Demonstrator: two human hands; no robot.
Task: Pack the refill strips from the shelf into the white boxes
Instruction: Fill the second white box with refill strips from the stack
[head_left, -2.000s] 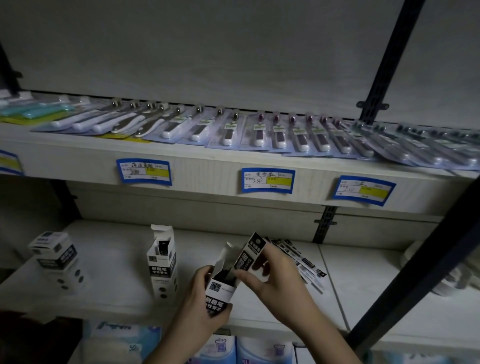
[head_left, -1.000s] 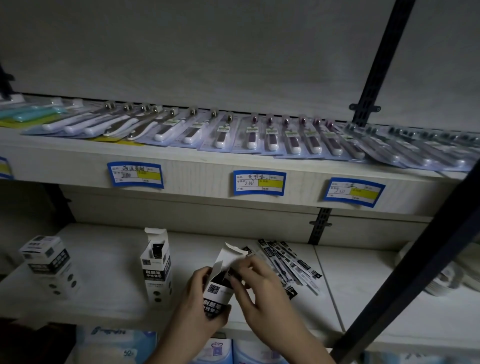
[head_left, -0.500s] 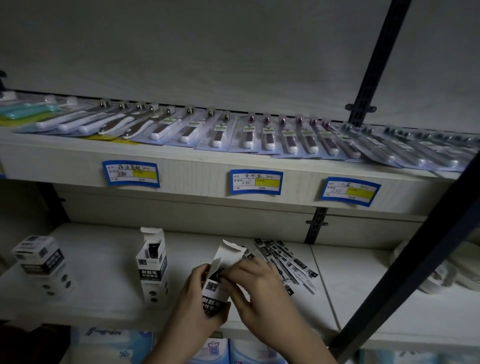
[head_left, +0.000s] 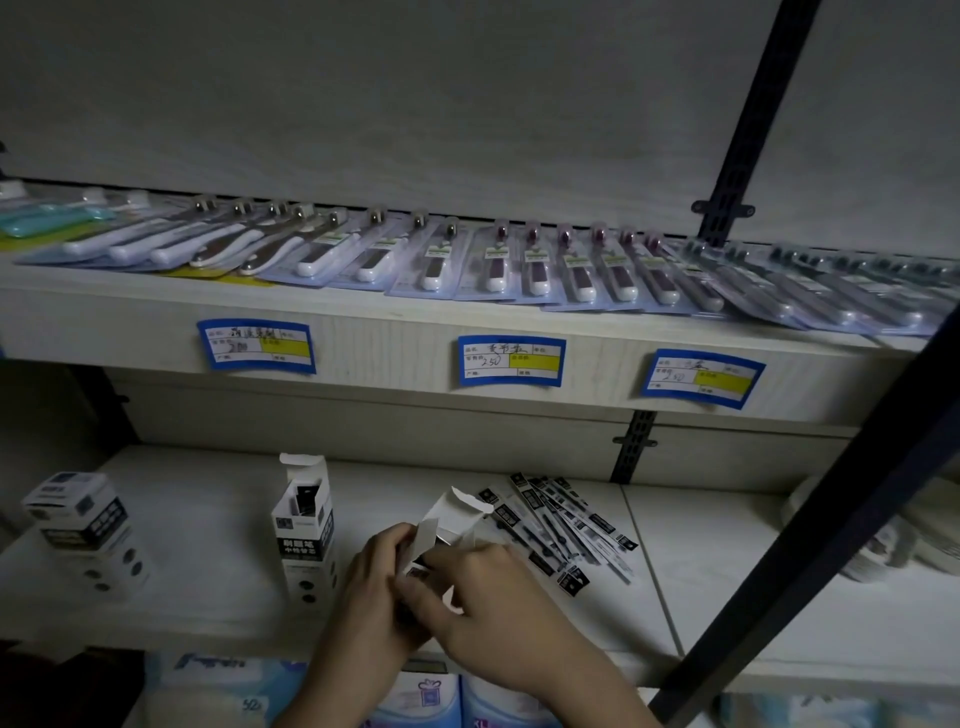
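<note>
My left hand (head_left: 371, 597) has its fingers (head_left: 387, 538) curled round the white box (head_left: 441, 525), gripping its body from the left side. The box is tilted, top flap open and pointing up and to the right. My right hand (head_left: 498, 597) comes in from the right; its fingers (head_left: 447, 558) are bent together at the box mouth, just under the open flap. Whether they pinch a strip or only press the box edge, I cannot tell: my own knuckles hide the tips. Most of the box's printed face is covered by both hands.

Both hands are low over the front part of the lower shelf (head_left: 208, 519). Just right of the held box, the loose refill strips (head_left: 561, 530) lie fanned out flat on the shelf board, black and white wrappers, overlapping one another.

Left of my left hand, a second white box (head_left: 304, 535) stands upright, flap open, dark contents showing in its top. Further left, well apart, a closed box (head_left: 78, 525) stands near the shelf's left end.

Upper shelf (head_left: 363, 332): a long row of blister-packed items (head_left: 519, 260) lying side by side along it. Three blue price labels (head_left: 511, 361) on its front edge. A dark upright post (head_left: 831, 519) crosses the right of the view. Light is dim throughout.
</note>
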